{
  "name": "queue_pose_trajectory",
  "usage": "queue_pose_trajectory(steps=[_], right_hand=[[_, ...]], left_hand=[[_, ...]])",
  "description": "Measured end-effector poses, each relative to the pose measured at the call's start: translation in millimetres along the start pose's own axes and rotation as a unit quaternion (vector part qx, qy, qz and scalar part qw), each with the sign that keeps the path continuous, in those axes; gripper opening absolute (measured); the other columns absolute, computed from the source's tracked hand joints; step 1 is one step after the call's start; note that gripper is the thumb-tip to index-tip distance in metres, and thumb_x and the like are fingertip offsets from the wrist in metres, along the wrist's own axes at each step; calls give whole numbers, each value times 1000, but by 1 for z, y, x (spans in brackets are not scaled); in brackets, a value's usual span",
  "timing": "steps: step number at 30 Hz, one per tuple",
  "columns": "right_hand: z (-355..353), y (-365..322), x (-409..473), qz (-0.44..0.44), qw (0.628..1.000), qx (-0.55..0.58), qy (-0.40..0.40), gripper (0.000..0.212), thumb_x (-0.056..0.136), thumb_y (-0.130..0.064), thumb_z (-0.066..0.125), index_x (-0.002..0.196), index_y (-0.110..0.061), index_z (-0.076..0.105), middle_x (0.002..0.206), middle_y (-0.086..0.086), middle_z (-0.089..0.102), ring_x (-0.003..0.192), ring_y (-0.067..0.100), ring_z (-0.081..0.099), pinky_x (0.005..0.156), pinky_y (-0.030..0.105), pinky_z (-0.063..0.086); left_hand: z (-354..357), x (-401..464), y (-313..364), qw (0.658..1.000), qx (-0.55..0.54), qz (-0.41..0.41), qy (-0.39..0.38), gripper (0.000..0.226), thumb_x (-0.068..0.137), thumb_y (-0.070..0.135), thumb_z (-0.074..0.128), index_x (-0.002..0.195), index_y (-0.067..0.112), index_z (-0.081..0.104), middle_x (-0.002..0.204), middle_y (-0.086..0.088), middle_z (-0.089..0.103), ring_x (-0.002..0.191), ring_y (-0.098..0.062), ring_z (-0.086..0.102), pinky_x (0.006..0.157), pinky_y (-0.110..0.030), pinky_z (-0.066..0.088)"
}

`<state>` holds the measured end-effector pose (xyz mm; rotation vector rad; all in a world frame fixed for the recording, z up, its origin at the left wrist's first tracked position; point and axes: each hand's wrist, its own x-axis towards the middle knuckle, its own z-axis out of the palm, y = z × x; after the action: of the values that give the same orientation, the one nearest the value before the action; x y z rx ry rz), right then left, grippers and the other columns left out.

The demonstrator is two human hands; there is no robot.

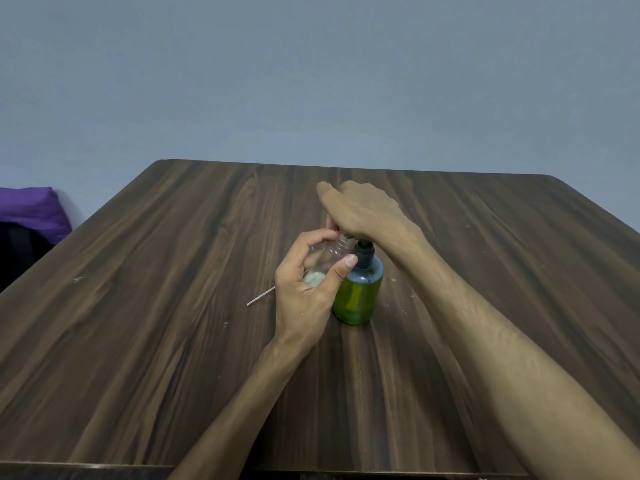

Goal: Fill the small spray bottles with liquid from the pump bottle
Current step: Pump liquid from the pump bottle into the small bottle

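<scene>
Hands at work on the table [173, 258]: left hand [306, 292] grips a clear spray bottle [325, 259] tilted beneath the spout; right hand [360, 209] presses the green pump bottle [360, 292], evidently dispensing liquid.

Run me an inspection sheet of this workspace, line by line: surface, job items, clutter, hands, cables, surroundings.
Surface: dark wood-grain table, a few pale specks.
Job's things: green pump bottle upright; small clear bottle beside its pump, a little pale liquid at the bottom.
Clutter: thin pale tube lying behind the left hand.
Hands: left hand grips the clear bottle; right hand rests over the pump head.
Cables: nothing seen.
Surroundings: plain grey wall; purple cushion at left.
</scene>
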<state>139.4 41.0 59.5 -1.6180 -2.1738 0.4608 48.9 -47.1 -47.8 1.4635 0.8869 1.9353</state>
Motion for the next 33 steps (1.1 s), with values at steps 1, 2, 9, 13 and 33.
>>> queue_pose_trajectory(steps=[1, 2, 9, 13, 33], right_hand=[[0, 0, 0, -1, 1000, 2, 2, 60, 98, -45, 27, 82, -14, 75, 83, 0, 73, 78, 20, 65, 68, 35, 43], [2, 1, 0, 2, 1000, 1, -1, 59, 98, -45, 27, 82, -14, 75, 83, 0, 73, 78, 20, 64, 67, 35, 43], [-2, 2, 1, 13, 1000, 13, 22, 56, 94, -45, 28, 84, -16, 75, 86, -2, 75, 82, 21, 65, 80, 39, 51], [3, 1, -1, 22, 1000, -16, -5, 54, 95, -45, 30, 98, -15, 75, 97, 3, 73, 86, 23, 63, 79, 40, 47], [3, -3, -2, 22, 998, -35, -40, 67, 96, -53, 19, 94, -16, 75, 99, 5, 73, 86, 23, 64, 78, 40, 48]], left_hand=[[0, 1, -1, 1000, 2, 3, 0, 35, 89, -1, 80, 117, 14, 66, 109, -11, 79, 101, -20, 79, 88, -25, 60], [0, 1, -2, 1000, 4, 4, -2, 35, 89, -1, 80, 117, 14, 67, 110, -12, 78, 101, -21, 79, 89, -26, 60], [-1, 1, -4, 1000, 10, 7, -4, 32, 91, 4, 80, 118, 14, 68, 112, -5, 79, 105, -23, 78, 91, -31, 60], [2, -1, -4, 1000, 10, 0, 4, 33, 90, 8, 79, 118, 19, 68, 110, 3, 78, 102, -14, 76, 89, -24, 59], [2, 3, -12, 995, 71, 71, 15, 26, 88, -4, 81, 111, 3, 73, 107, -10, 73, 102, -15, 72, 91, -23, 56]])
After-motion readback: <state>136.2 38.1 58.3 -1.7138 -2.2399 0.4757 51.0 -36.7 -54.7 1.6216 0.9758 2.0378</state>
